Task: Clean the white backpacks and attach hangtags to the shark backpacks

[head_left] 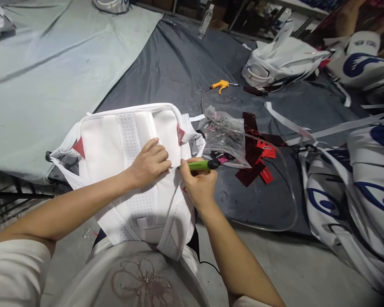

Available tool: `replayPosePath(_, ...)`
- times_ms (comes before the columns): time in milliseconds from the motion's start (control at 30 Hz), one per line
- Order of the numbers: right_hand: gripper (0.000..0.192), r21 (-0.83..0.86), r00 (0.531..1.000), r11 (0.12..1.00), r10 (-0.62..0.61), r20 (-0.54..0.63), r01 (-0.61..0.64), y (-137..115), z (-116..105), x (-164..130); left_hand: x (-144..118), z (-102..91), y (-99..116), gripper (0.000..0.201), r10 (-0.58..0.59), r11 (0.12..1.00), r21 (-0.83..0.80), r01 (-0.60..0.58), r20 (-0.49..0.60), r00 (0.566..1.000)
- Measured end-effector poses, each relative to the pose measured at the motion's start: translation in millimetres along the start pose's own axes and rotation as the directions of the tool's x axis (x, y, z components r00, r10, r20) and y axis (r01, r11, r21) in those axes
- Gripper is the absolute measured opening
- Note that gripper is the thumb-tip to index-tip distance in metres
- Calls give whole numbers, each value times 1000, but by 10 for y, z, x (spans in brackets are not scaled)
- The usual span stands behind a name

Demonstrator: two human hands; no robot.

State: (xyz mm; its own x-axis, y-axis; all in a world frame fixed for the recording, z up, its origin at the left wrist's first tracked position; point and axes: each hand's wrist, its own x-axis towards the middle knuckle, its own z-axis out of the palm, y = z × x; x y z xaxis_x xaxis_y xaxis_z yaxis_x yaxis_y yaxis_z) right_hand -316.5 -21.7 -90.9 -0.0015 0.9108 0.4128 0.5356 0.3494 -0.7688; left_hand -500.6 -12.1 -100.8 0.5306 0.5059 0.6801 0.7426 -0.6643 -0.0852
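- Now the left hand (152, 164) lies palm-down on the white backpack (128, 170), fingers loosely curled and pressing the fabric; it grips nothing.
- Close beside it, the right hand (198, 185) is wrapped around a green tool (200, 165), held level with its tip pointing left at the backpack's right edge, just off the left fingertips.
- The backpack lies back-panel up across the person's lap and the edge of the dark sheet (179, 64), red triangles at its upper corners.
- Just right of the tool sits a clear plastic bag (224, 136), with red tags (262, 162) beyond it.
- Farther back lies an orange tool (220, 85), and more white bags (281, 64) are heaped to the right.
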Motion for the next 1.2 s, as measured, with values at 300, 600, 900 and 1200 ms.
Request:
replayPosePath(300, 29, -25, 1000, 1000, 11, -2, -11, -34, 34, 25, -58, 42, -16, 21, -26, 999, -37, 29, 72, 997)
replayPosePath(600, 32, -49, 998, 997, 62, 31, -61, -43, 39, 77, -54, 36, -30, 23, -54, 994, -83, 66, 134, 989)
replayPosePath(900, 34, -68, 995, 994, 94, 40, -91, -56, 24, 94, -72, 50, -37, 18, -32, 998, -45, 37, 118, 992)
replayPosePath(1200, 34, -9, 988, 992, 124, 91, -124, -47, 21, 93, -74, 45, -21, 15, -11, 1000, -12, 13, 123, 992)
